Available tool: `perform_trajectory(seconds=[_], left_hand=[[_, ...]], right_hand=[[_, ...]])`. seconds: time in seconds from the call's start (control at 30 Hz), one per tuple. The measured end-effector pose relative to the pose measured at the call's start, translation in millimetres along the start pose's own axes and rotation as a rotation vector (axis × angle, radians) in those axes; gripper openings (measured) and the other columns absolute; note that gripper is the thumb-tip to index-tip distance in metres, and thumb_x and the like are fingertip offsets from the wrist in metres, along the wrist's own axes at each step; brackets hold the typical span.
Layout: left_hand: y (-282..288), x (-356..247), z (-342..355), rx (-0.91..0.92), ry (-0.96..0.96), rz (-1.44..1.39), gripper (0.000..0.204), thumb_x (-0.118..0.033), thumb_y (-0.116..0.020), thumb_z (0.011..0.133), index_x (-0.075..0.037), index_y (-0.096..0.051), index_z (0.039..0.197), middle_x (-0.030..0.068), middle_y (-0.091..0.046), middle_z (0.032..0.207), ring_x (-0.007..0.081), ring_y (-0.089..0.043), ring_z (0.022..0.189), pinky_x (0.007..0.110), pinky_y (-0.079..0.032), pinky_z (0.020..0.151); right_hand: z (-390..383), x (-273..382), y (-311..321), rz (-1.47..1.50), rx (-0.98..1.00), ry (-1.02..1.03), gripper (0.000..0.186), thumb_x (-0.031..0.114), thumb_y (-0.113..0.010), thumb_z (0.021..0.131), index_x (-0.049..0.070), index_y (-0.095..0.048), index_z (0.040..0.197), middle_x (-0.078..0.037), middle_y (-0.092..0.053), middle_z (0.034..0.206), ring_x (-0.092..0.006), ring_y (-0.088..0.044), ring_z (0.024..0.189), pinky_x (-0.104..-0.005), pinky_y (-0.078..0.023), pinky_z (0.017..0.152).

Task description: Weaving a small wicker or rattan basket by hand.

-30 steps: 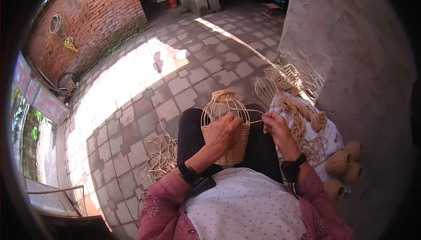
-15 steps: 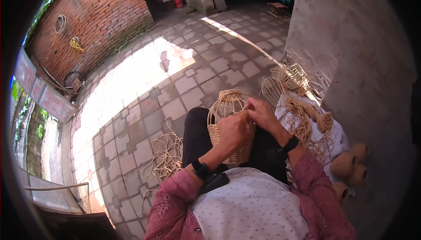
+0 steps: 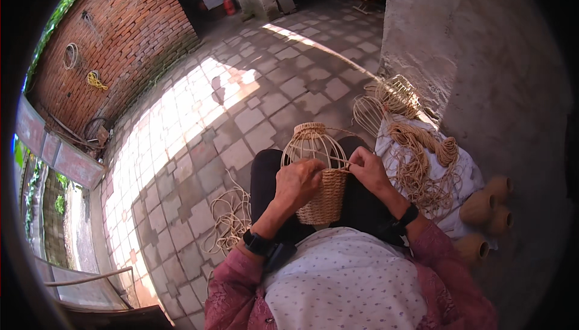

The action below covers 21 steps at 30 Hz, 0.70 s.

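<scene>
A vase-shaped basket point(image 3: 324, 200) stands upright between my knees. Its lower body is tightly woven from straw-coloured cord, bare curved ribs show above, and a woven collar point(image 3: 309, 128) closes the top. My left hand point(image 3: 297, 182) is closed around the left side of the basket at the upper edge of the weave, its fingertips partly hidden among the ribs. At the right edge, my right hand point(image 3: 369, 171) pinches a strand of cord point(image 3: 339, 160) that runs across the ribs. Another length of cord point(image 3: 341, 131) trails from the collar toward the right.
Loose cord point(image 3: 229, 220) lies tangled on the paving by my left leg. To the right, cord hanks point(image 3: 416, 140) and wire-like frames point(image 3: 395, 95) rest on and beside a white cloth point(image 3: 467, 179). Several tan pots point(image 3: 479, 207) sit near the rough wall point(image 3: 476, 58).
My hands have moved apart: the left went left and down onto the basket's side, the right shifted right and down with the strand. The view has shifted slightly.
</scene>
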<state>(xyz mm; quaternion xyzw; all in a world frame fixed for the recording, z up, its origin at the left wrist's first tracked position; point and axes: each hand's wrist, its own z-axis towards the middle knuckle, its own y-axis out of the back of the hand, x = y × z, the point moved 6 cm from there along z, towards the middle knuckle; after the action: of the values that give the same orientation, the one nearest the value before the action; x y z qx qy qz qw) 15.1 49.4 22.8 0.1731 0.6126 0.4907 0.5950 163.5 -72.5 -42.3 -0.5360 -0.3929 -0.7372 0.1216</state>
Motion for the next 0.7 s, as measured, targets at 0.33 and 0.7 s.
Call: perform_trajectory(seconds=[0.33, 0.7], left_hand=[[-17, 11, 15, 0.129, 0.0, -0.023, 0.023, -0.019, -0.057, 0.083, -0.004, -0.067, 0.098, 0.0176, -0.067, 0.082, 0.0349, -0.065, 0.08, 0.041, -0.051, 0.072], [-17, 15, 12, 0.132, 0.094, -0.093, 0.021, -0.024, -0.058, 0.084, -0.008, -0.069, 0.091, 0.0177, -0.067, 0.082, 0.036, -0.064, 0.082, 0.045, -0.05, 0.075]], right_hand=[[6, 73, -14, -0.465, -0.086, 0.66, 0.015, 0.007, -0.064, 0.074, 0.004, -0.055, 0.085, -0.011, -0.051, 0.085, -0.0312, -0.052, 0.087, -0.0419, -0.042, 0.076], [2, 48, 11, -0.383, -0.21, 0.541, 0.014, 0.014, -0.064, 0.081, 0.004, -0.055, 0.083, -0.012, -0.055, 0.088, -0.0311, -0.053, 0.09, -0.0449, -0.04, 0.078]])
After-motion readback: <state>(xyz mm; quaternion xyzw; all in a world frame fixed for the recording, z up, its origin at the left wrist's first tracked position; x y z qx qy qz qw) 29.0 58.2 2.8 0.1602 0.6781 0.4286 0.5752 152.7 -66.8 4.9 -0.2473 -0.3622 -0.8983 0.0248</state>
